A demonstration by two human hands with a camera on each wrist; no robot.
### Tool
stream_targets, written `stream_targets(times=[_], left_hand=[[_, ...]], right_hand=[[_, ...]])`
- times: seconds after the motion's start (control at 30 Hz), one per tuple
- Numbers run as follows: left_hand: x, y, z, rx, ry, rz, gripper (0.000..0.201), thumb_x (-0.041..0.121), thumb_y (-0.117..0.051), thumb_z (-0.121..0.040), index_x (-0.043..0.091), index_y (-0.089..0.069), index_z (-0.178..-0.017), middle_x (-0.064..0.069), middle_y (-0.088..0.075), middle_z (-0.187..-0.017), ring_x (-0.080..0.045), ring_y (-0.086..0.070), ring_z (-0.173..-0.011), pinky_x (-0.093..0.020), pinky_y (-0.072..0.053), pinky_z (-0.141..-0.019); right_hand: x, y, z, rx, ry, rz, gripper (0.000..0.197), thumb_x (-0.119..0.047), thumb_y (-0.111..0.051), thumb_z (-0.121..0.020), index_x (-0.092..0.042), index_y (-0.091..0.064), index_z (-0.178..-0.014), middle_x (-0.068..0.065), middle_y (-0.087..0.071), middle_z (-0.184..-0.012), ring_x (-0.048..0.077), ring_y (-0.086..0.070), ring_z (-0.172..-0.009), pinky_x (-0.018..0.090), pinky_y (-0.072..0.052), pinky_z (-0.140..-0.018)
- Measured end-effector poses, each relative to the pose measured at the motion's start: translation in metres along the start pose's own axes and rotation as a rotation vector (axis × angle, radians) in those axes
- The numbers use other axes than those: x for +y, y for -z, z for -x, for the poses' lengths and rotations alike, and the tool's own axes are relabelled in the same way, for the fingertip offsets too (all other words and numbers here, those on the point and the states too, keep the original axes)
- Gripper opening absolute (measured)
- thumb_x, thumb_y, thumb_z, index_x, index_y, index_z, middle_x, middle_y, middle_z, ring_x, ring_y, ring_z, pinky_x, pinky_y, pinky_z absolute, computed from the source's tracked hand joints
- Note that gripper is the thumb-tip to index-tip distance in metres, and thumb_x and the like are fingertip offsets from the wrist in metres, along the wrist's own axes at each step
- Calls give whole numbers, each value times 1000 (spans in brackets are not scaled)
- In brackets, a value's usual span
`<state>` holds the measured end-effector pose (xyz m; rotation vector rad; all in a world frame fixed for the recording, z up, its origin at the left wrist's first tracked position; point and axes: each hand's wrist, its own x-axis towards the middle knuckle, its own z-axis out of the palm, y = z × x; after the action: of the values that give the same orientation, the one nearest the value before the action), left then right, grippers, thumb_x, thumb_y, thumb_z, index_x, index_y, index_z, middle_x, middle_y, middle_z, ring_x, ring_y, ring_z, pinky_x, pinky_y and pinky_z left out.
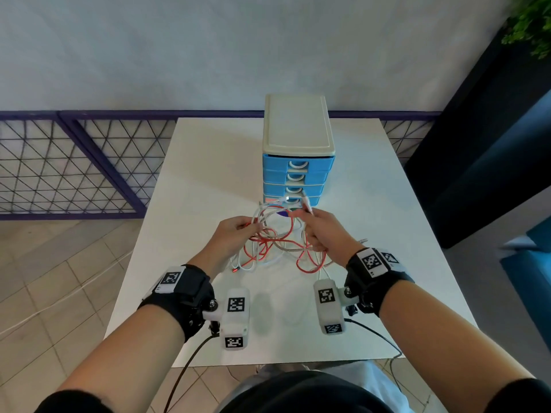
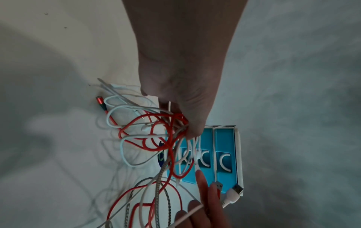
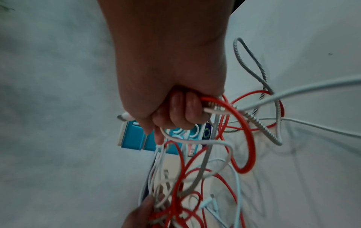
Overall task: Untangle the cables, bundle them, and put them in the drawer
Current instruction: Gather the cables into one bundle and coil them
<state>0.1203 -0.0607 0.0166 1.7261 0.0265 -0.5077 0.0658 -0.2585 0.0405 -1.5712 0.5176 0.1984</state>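
A tangle of red, white and braided grey cables hangs between both hands above the white table. My left hand pinches a knot of red and white strands at the tangle's left side. My right hand is curled round several cable ends; a white plug sticks out above its fingers. A red plug end lies on the table. The blue drawer unit with a cream top stands just behind the cables; the drawer fronts that show look closed, the lowest partly hidden by cables.
A dark metal mesh railing runs along the wall behind the table. A thin white cord lies on the tiled floor at the left. A dark blue seat stands at the right. Black wrist-camera leads hang off the table's near edge.
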Motion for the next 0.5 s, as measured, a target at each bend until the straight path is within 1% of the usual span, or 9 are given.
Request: stream_targets(times=[0.03,0.07,0.13,0.17,0.2,0.27,0.3,0.37,0.5], left_hand=[[-2,0,-1,26,-1,5,6,14,-67,-84,17,-72,-82,-5,-72,-84,-15,-65,-79,-29,-50,-81],[-4,1,-1,41,6,15,6,15,-68,-84,17,-73,-81,-6,-73,-84,-16,-65,-78,-32,-51,-82],[-6,2,-1,38,15,40,6,19,-69,-83,16,-74,-85,-8,-75,-89,-20,-68,-84,-37,-52,-88],[-8,3,0,26,13,55,9,21,-70,-83,15,-74,-89,-8,-75,-92,-21,-69,-88,-38,-52,-91],[-7,3,1,12,11,69,11,21,-71,-83,15,-74,-91,-9,-75,-94,-22,-69,-91,-38,-51,-93],[-6,3,4,-20,-1,112,12,17,-71,-83,13,-73,-94,-11,-74,-97,-22,-68,-91,-35,-51,-93],[-5,3,6,-40,-4,139,11,14,-70,-83,12,-73,-94,-11,-74,-96,-20,-68,-89,-31,-52,-90],[-3,3,11,-78,-6,175,11,8,-70,-82,12,-72,-92,-8,-74,-92,-17,-69,-84,-24,-52,-81],[-6,4,18,-115,-61,127,15,1,-74,-77,8,-67,-88,-7,-71,-83,-13,-66,-75,-19,-52,-71]], right_hand=[[-1,3,-1,0,-25,-60,24,-29,-58,-92,-10,-65,-105,-6,-25,-49,9,-21,-38,21,-18,-38],[-2,4,-2,1,-45,-105,24,-28,-58,-92,-9,-63,-106,-7,-24,-48,8,-21,-37,20,-17,-37],[-2,5,-4,14,-75,-175,29,-28,-58,-92,-9,-60,-114,-6,-24,-49,8,-21,-37,19,-18,-36],[-1,6,-5,27,-89,-195,34,-28,-55,-94,-4,-60,-118,-6,-24,-49,8,-21,-37,19,-18,-36],[-1,5,-6,37,-102,-197,35,-28,-54,-96,-2,-60,-118,-5,-23,-51,8,-21,-36,19,-18,-36],[-1,4,-7,43,-120,-178,34,-29,-58,-93,-4,-61,-116,-4,-23,-53,8,-21,-37,19,-17,-35],[-1,4,-7,46,-125,-176,34,-31,-61,-91,-6,-61,-115,-4,-24,-53,8,-20,-37,20,-17,-36],[-2,3,-6,43,-118,-193,32,-37,-66,-88,-12,-61,-107,-6,-25,-51,8,-20,-37,20,-17,-35],[-2,0,-5,27,-91,-253,19,-32,-71,-86,-17,-62,-92,-9,-27,-48,7,-21,-37,20,-18,-34]])
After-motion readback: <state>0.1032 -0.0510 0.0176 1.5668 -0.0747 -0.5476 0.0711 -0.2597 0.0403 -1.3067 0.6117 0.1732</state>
